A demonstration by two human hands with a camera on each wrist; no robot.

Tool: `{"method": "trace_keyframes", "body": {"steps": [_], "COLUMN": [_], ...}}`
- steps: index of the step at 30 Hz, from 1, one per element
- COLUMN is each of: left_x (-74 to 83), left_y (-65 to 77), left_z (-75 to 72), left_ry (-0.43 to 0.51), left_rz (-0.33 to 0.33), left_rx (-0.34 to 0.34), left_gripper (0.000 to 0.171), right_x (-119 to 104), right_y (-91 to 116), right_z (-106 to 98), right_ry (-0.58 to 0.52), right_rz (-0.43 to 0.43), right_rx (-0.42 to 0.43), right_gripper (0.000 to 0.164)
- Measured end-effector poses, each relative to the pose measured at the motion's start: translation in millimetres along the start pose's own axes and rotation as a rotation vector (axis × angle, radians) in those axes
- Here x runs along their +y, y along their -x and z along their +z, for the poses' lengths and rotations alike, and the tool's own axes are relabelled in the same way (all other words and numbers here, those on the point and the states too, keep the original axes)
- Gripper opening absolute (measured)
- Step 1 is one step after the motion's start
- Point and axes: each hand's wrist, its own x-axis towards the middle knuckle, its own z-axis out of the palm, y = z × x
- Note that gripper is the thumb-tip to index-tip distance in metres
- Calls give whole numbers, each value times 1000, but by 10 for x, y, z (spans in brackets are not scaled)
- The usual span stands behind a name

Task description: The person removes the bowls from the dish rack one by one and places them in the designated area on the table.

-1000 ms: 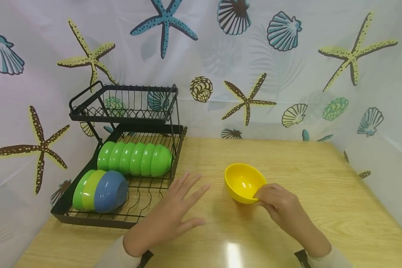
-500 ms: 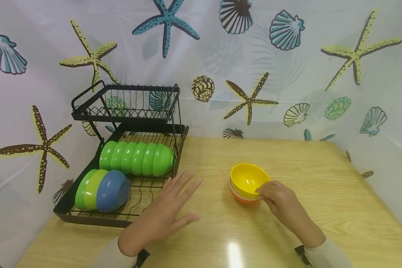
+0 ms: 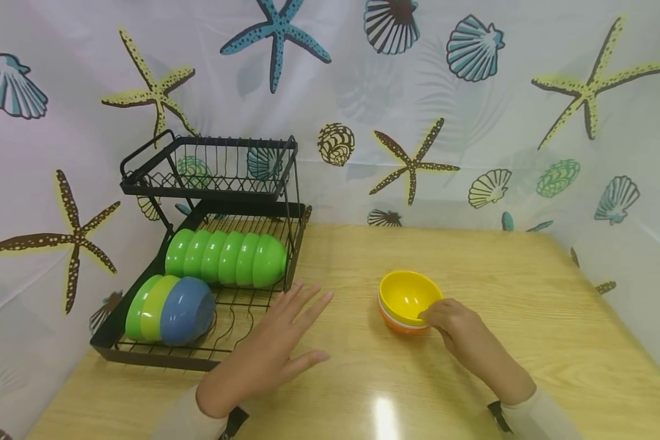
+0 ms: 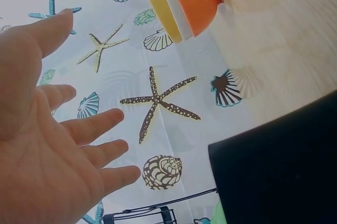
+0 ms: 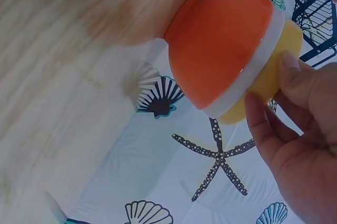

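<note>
A yellow bowl (image 3: 408, 294) sits nested in a stack on the table. Beneath its rim show a white band (image 5: 247, 81) and an orange bowl (image 5: 221, 45), which forms the bottom. My right hand (image 3: 458, 327) pinches the yellow bowl's near right rim between thumb and fingers, as the right wrist view shows. To the left of the stack, my left hand (image 3: 272, 342) hovers with its fingers spread, holding nothing. It is near the front right corner of the dish rack and apart from the bowls. Whether the white band is a separate bowl, I cannot tell.
At the left stands a black two-tier dish rack (image 3: 154, 362). Its lower tier holds a row of several green bowls (image 3: 225, 259); in front are a green bowl (image 3: 136, 308), a lime bowl (image 3: 156, 308) and a blue bowl (image 3: 186, 311). A patterned curtain (image 3: 308, 201) encloses the table.
A second ago the yellow bowl was tilted and hid what lay below; now it sits more level, with white and orange showing beneath. My left hand has shifted slightly left.
</note>
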Motion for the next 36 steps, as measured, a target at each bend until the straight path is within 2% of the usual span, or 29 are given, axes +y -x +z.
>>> {"method": "trace_keyframes", "body": {"steps": [13, 19, 24, 31, 36], "left_x": [23, 17, 14, -33, -142], "left_y": [-4, 11, 9, 8, 38], "left_z": [-31, -26, -40, -123, -299], "left_ry": [21, 95, 139, 112, 115], "left_rz": [-22, -75, -121, -147, -213], "left_rx": [-24, -58, -73, -1, 58], "left_gripper": [80, 78, 75, 60, 57], "right_x": [11, -11, -36, -90, -138], "right_y": [-5, 0, 7, 26, 32], "right_z": [12, -12, -33, -82, -127], "right_ry": [22, 45, 42, -1, -27], "right_rz": [11, 32, 1, -1, 12], "right_rx": [-27, -49, -33, 12, 29], "right_gripper": [37, 26, 24, 42, 53]}}
